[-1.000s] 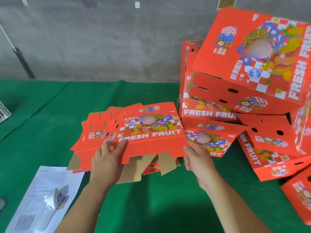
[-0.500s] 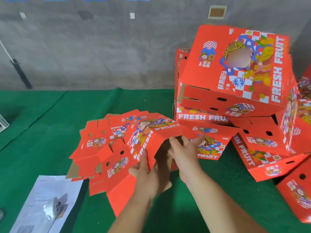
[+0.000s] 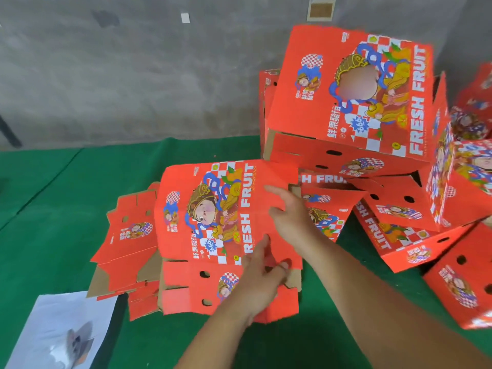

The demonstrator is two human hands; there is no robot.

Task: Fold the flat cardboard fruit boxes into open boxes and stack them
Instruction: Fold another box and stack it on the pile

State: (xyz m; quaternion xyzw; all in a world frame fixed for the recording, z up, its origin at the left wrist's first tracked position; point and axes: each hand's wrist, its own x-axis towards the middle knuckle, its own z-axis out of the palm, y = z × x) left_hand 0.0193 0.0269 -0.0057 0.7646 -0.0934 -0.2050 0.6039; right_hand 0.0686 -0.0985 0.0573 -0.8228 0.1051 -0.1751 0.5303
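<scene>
While you read these, note only one view exists, the head camera:

Head view, task thing: box being folded (image 3: pixel 213 222), red, printed panel up, sits on the green table (image 3: pixel 66 209) on top of the flat blanks pile (image 3: pixel 127 230), just left of the folded box stack (image 3: pixel 354 102).

Head view, left hand (image 3: pixel 262 278): fingers curled round the near right end flap, thumb tip at a flap hole; grips the cardboard.

Head view, right hand (image 3: pixel 290 211): fingers fairly straight, lying on the right edge of the top panel, pressing it; not curled round anything I can make out.

Head view, step in hand (judgement): closing the right end, tucking the flap in.

Head view, how to do it well: keep your right hand flat on the panel so the shell stays square; fold the flap along its crease with your left, don't bend mid-panel; line the tab with its slot before pushing; watch the loose blanks underneath, they can slide.

Head view, orientation: "FRESH FRUIT" lettering runs near to far along the right side; figure's head toward the left. Front wall with round holes faces you.

Head view, long axis: roughly left to right, slightly skewed; exact squareness unclear, motion blur.

Head view, other: white paper sheet (image 3: pixel 61 331) at lower left, apart from the box.
</scene>
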